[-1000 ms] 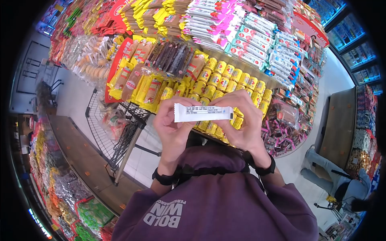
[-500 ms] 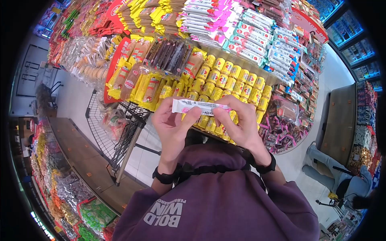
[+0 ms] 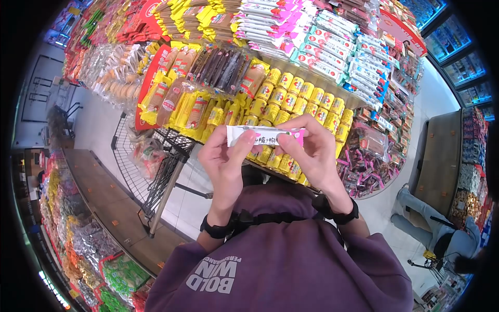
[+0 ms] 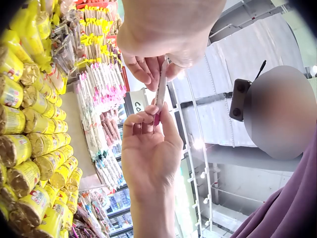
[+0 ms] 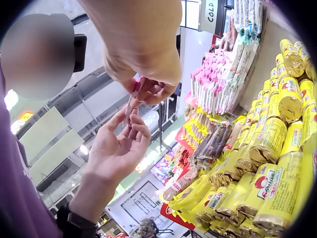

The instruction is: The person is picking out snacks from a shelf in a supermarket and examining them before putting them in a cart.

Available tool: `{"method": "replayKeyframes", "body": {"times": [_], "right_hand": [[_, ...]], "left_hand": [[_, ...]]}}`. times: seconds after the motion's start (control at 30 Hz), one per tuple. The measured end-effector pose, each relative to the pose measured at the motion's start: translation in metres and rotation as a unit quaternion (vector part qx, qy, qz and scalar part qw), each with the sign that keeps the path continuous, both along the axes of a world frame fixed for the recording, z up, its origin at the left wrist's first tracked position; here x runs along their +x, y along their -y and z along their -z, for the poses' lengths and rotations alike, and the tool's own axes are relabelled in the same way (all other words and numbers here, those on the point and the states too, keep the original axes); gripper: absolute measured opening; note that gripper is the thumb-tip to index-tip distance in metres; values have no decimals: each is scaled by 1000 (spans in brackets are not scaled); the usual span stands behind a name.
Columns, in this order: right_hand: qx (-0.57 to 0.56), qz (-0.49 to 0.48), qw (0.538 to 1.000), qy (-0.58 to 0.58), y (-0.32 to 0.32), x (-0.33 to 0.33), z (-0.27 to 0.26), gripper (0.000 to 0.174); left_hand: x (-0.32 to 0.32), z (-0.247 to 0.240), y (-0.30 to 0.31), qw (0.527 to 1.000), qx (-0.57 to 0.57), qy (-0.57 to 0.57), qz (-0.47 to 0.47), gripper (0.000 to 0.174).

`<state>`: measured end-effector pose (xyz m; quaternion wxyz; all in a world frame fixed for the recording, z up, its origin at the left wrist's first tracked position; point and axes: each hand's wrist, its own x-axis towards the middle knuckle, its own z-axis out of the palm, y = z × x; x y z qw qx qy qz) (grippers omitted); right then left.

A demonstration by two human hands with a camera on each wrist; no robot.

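A slim white snack bar in a wrapper (image 3: pixel 266 137), with a pink end and dark printed characters, is held level between both hands in the head view. My left hand (image 3: pixel 223 156) pinches its white end, thumb across the front and fingers behind. At the pink end, my right hand (image 3: pixel 313 156) pinches it the same way. In the left wrist view the bar (image 4: pixel 161 89) is seen edge-on, the right hand (image 4: pixel 151 153) below it. Seen from the right wrist, the left hand (image 5: pixel 116 148) grips the bar's lower end.
Behind the hands, yellow wrapped rolls (image 3: pixel 291 99) are stacked in rows. Beyond lie pink-and-white bars (image 3: pixel 270 23) and teal-and-white bars (image 3: pixel 325 49). A wire shopping cart (image 3: pixel 130 161) stands to the left. Another person's legs (image 3: pixel 416 221) show at the right.
The bar has turned over in the fingers: its plain printed back faced up earlier, and now the front with pink and large characters does. Both hands keep hold of it.
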<state>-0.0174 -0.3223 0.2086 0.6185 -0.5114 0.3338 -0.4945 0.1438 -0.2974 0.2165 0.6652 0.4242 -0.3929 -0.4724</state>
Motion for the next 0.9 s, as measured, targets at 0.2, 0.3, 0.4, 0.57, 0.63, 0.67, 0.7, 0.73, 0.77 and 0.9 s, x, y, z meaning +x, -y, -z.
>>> {"method": "replayKeyframes", "body": {"times": [0.2,0.3,0.4,0.57,0.63,0.67,0.7,0.73,0.77,0.9], "right_hand": [[16,-11,999,36,-1,0,-5,15],[27,-30,996,76,1,-3,-4,16],[20,-50,993,102,2,-5,0,19],[-112,-32,993,19,4,-3,1,31],[-114,-26,993,29,3,-3,2,33],[-114,-23,993,34,3,-3,2,34],[-108,-20,993,39,2,-3,2,34],[-102,-16,994,45,1,-4,1,34],[-96,-13,994,50,1,-4,1,34],[-80,-20,995,59,-1,-4,0,34]], "left_hand": [[6,6,-1,998,-15,0,57,20],[-1,1,0,998,-21,41,49,27],[7,11,4,990,-96,57,88,33],[11,13,6,985,-129,55,97,36],[13,11,6,983,-143,68,95,37],[16,10,6,982,-149,74,94,37],[18,10,7,980,-154,80,92,38],[21,9,7,979,-158,92,88,38],[25,9,8,978,-163,104,84,38],[24,8,7,981,-146,109,72,37]]}}
